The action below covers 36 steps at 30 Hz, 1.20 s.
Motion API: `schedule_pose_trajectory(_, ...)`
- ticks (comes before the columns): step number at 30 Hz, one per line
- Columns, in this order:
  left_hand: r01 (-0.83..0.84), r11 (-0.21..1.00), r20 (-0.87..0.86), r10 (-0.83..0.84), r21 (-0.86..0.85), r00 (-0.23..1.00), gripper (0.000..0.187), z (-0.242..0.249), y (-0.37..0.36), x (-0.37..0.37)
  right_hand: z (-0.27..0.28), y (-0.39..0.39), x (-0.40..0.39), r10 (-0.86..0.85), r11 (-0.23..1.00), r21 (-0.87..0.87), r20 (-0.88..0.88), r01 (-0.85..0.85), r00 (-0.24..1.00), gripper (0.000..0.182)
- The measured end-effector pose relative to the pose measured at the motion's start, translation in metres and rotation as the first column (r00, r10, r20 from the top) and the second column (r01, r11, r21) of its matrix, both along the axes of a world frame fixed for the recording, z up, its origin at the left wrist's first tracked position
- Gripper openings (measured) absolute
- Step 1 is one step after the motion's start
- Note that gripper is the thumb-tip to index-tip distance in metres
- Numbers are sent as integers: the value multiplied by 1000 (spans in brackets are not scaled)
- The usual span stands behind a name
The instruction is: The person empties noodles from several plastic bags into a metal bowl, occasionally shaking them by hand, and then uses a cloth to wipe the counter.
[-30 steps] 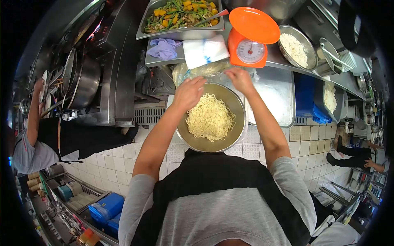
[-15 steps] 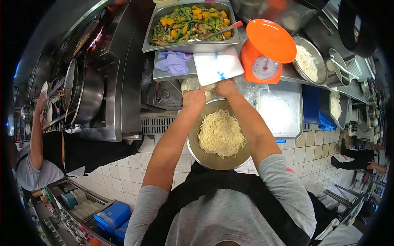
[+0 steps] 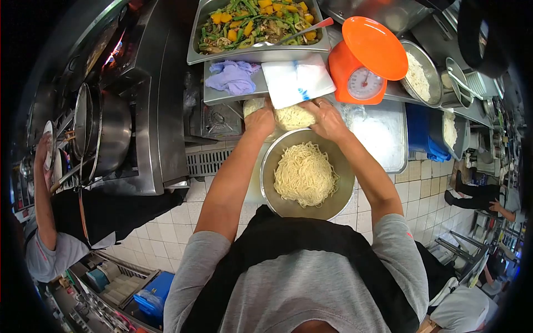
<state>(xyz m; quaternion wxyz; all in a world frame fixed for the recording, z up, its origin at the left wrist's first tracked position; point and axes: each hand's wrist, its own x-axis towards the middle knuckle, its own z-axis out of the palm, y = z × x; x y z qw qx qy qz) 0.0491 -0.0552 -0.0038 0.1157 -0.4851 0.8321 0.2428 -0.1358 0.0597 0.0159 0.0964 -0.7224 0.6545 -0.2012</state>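
A steel bowl (image 3: 338, 201) holding pale yellow noodles (image 3: 305, 174) sits below my chest. Just beyond its far rim both my hands grip a clear plastic bag of noodles (image 3: 292, 116). My left hand (image 3: 260, 121) holds the bag's left side and my right hand (image 3: 327, 117) holds its right side. The bag hangs under the counter edge, partly hidden by a white folded cloth (image 3: 297, 81).
An orange kitchen scale (image 3: 368, 62) stands on the counter, with a tray of mixed vegetables (image 3: 256, 25), a purple rag (image 3: 234, 76) and a bowl of white rice (image 3: 418, 74). A steel tray (image 3: 380, 136) lies right of the bowl. Another person (image 3: 61, 216) works at a wok (image 3: 105, 133), left.
My hands have closed on the noodle bag and drawn it up so its contents show between them. The view has shifted slightly, with the bowl now lower right.
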Motion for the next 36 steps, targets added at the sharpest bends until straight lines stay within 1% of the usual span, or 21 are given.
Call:
schedule_pose_trajectory(4, -52, 998, -11, 52, 37, 999, 54, -16, -6, 2, 35, 4, 25, -120, 992, 56, 77, 116, 990, 50)
schedule_pose_trajectory(7, 12, 1000, 48, -13, 19, 999, 56, -15, -3, 11, 56, 10, 36, -166, 986, 18, 201, 166, 965, 48)
schedule_pose_trajectory(10, -21, 999, -110, 18, -27, 994, 56, -25, 4, 27, 85, 34, 36, -218, 969, -56, 268, 241, 938, 41)
schedule_pose_trajectory(12, -54, 993, -507, 100, 104, 856, 51, -48, 2, 43, 104, 54, 25, -222, 949, -110, 427, 294, 876, 37)
schedule_pose_trajectory(13, -112, 993, -633, 103, 27, 767, 42, -33, 16, 50, 120, 64, 25, -227, 933, -129, 517, 337, 825, 35)
schedule_pose_trajectory(15, -200, 980, -699, 147, 6, 700, 35, -4, 47, 65, 137, 85, 25, -199, 933, -155, 531, 326, 824, 34)
schedule_pose_trajectory(16, -94, 884, -654, 407, 458, 637, 41, 15, 66, 68, 144, 95, 25, -173, 933, -174, 548, 314, 818, 34)
schedule_pose_trajectory(17, 43, 593, -492, 623, 804, 608, 48, 27, 86, 73, 151, 103, 29, -126, 940, -209, 519, 269, 845, 34)
schedule_pose_trajectory(18, 151, 435, -447, 738, 888, 506, 57, 21, 112, 68, 151, 107, 32, -119, 942, -210, 523, 263, 844, 34)
schedule_pose_trajectory(19, 276, 276, -372, 835, 921, 406, 65, 16, 138, 59, 150, 111, 34, -99, 944, -190, 614, 268, 783, 34)
schedule_pose_trajectory(20, 275, 289, -382, 833, 917, 399, 65, 20, 156, 54, 147, 114, 35, -76, 946, -176, 694, 271, 716, 33)
schedule_pose_trajectory(21, 444, 178, -326, 902, 878, 283, 71, 24, 168, 47, 139, 120, 36, -166, 944, -2, 863, 331, 477, 35)
schedule_pose_trajectory(22, 613, 88, -248, 951, 785, 182, 78, 29, 176, 41, 131, 124, 33, -142, 944, -30, 861, 327, 489, 35)
schedule_pose_trajectory(23, 627, 111, -276, 945, 772, 173, 78, 28, 185, 36, 124, 128, 27, -117, 940, 45, 974, 337, 196, 36)
schedule_pose_trajectory(24, 679, 69, -177, 980, 731, 91, 76, 19, 198, 35, 116, 135, 22, -94, 940, 129, 988, 316, -123, 38)
schedule_pose_trajectory(25, 727, 27, -65, 998, 686, 24, 75, 13, 205, 33, 107, 142, 19, -74, 939, 160, 958, 304, -278, 39)
schedule_pose_trajectory(28, 652, 0, -40, 998, 758, 47, 73, 0, 208, 23, 68, 161, 25, -105, 937, 207, 935, 282, -338, 37)
schedule_pose_trajectory(30, 706, 12, -132, 985, 708, 115, 71, -8, 209, 24, 51, 174, 38, -132, 938, 216, 946, 271, -295, 37)
schedule_pose_trajectory(32, 667, -90, 9, 992, 740, 125, 66, -1, 212, 28, 22, 186, 41, -132, 953, 226, 910, 202, -394, 39)
schedule_pose_trajectory(34, 626, -91, -29, 983, 775, 180, 62, -2, 207, 40, 29, 199, 47, -151, 966, 211, 929, 149, -337, 38)
schedule_pose_trajectory(36, 592, -8, -125, 975, 806, 182, 61, 4, 210, 47, 17, 207, 48, -190, 973, 205, 973, 106, -130, 35)
